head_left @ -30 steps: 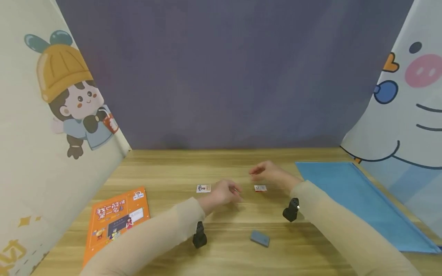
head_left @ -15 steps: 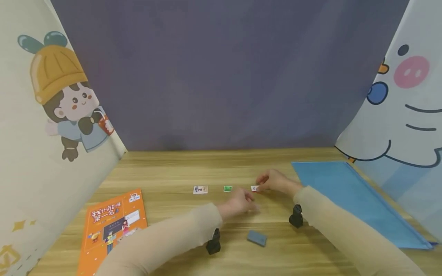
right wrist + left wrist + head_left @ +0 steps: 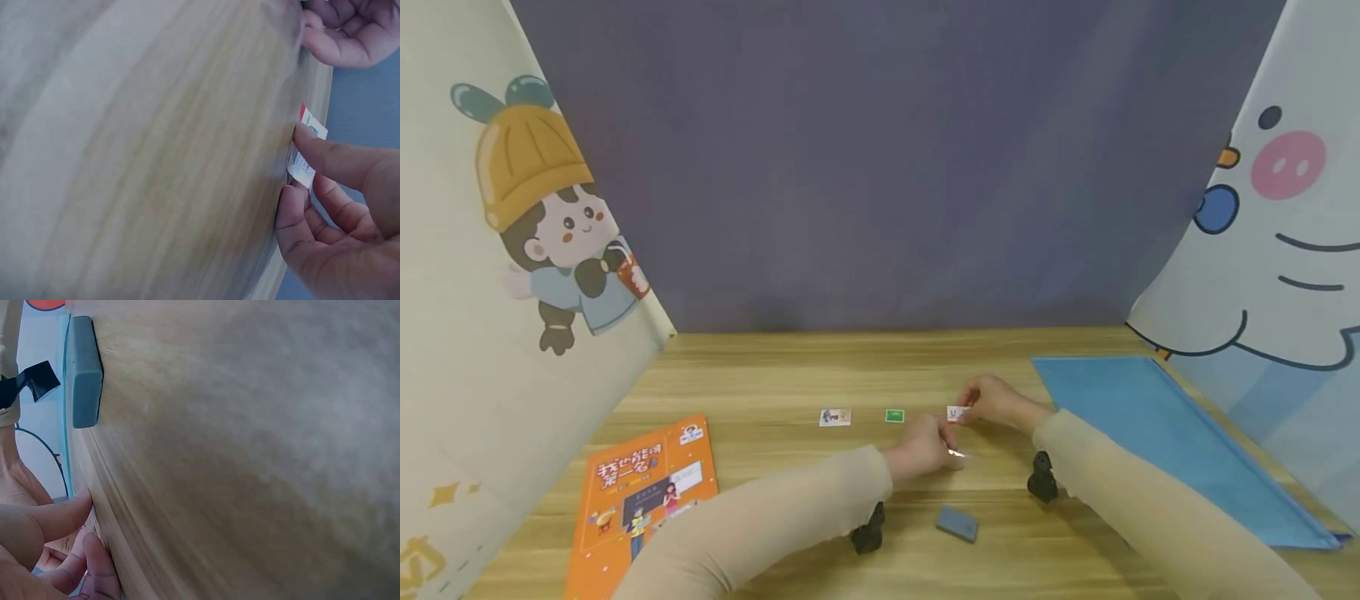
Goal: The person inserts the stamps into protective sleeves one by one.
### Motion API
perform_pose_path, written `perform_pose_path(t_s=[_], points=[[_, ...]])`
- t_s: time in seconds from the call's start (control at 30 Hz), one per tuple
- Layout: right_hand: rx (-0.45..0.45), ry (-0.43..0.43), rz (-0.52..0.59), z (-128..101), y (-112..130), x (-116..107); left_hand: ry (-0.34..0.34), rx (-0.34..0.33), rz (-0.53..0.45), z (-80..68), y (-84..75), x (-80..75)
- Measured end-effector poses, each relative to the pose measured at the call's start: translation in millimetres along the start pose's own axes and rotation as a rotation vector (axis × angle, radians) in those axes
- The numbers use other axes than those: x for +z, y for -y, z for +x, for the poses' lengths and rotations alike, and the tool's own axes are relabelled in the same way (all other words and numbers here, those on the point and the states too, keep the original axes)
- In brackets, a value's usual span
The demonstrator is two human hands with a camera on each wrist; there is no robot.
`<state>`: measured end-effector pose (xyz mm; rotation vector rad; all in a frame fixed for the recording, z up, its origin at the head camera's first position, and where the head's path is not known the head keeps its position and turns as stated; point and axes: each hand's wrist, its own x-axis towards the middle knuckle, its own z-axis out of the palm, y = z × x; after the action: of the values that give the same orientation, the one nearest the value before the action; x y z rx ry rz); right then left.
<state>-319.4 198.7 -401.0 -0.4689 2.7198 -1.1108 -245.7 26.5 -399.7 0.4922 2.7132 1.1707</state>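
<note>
Setting: wooden tabletop (image 3: pixel 775 375) boxed in by a grey-purple back panel and cartoon-printed cloth walls on both sides.

Card row: three small cards lie flat in a line across the middle of the table: a picture card (image 3: pixel 835 417) to the left, a green card (image 3: pixel 894 415) in the middle, and a red-edged white card (image 3: pixel 956 413) to the right. They are well apart, so each can be reached singly.

Right hand (image 3: pixel 996 402): fingertips pinch the red-edged white card (image 3: pixel 306 150) at its right edge, thumb and forefinger curled onto it. In the right wrist view the card looks tipped up off the wood, likely because a flat card has to be lifted by its edge.

Left hand (image 3: pixel 925 446): sits just in front of the row, fingers loosely curled with tips on the wood. A small pale thing shows at its fingertips, but whether it is held I cannot tell.

Grey block (image 3: pixel 957 524): a small flat slab lying near the front, between the two forearms, touching nothing.

Edges: orange booklet (image 3: pixel 640 492) at front left; blue folder (image 3: pixel 1157 433) along the right side.

Open room: bare wood behind the row up to the back panel, and between the cards and the booklet.
</note>
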Motion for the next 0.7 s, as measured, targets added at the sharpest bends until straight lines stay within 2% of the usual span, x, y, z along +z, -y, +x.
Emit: perform_pose_path(t_s=[0.2, 0.33, 0.57, 0.7], points=[[-0.047, -0.001, 0.034, 0.0, -2.5, 2.2, 0.009, -0.008, -0.017, -1.1, -1.3, -2.6], [-0.030, -0.011, 0.085, -0.1, -4.2, 2.6, 0.024, -0.010, -0.042, 0.0, -0.3, -3.9], [0.074, -0.034, 0.161, -2.2, -2.3, -0.7, 0.109, -0.038, -0.237, 6.0, 9.0, -2.4], [0.118, -0.056, 0.205, -5.7, 3.7, -7.5, 0.118, -0.065, -0.350, 9.6, 12.0, -3.7]])
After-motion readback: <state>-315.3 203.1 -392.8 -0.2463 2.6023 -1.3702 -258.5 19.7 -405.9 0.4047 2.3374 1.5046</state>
